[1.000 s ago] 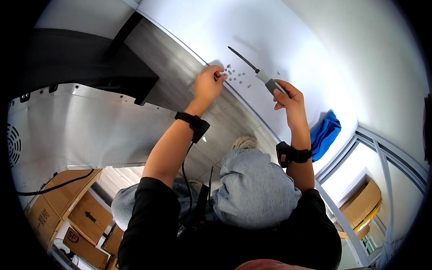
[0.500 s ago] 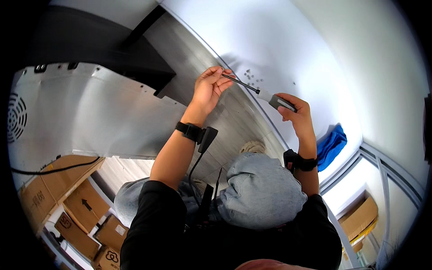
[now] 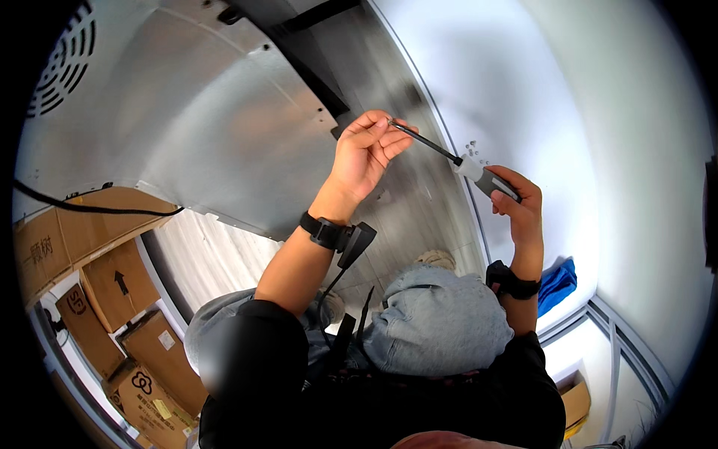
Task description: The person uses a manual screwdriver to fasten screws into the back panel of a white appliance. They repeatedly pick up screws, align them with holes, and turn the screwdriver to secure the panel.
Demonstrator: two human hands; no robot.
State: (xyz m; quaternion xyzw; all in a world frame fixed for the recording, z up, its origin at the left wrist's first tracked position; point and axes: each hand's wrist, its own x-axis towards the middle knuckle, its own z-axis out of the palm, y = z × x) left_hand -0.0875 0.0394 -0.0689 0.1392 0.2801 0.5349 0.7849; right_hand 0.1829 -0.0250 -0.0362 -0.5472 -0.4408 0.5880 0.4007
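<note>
My right hand (image 3: 520, 196) is closed around the grey handle of a screwdriver (image 3: 470, 168), its dark shaft running up and to the left. At the far end of the shaft, my left hand (image 3: 365, 153) pinches thumb and forefinger together at the tip. A tiny metal piece that looks like a screw shows there, mostly covered by the fingertips. Beyond the screwdriver handle, several small screws (image 3: 471, 147) lie loose on a white surface (image 3: 516, 112). To the left of my left hand stands a large sheet-metal panel (image 3: 209, 112) with vent slots and edge holes.
A blue cloth (image 3: 557, 286) lies on the white surface near my right wrist. Cardboard boxes (image 3: 161, 352) are stacked at the lower left, with a black cable (image 3: 97, 208) above them. Grey wood-look flooring (image 3: 404, 217) lies between panel and white surface.
My view has turned left, so the metal panel fills more of the upper left and the boxes have shifted. Both hands keep their grip, the screwdriver still meeting my left fingertips.
</note>
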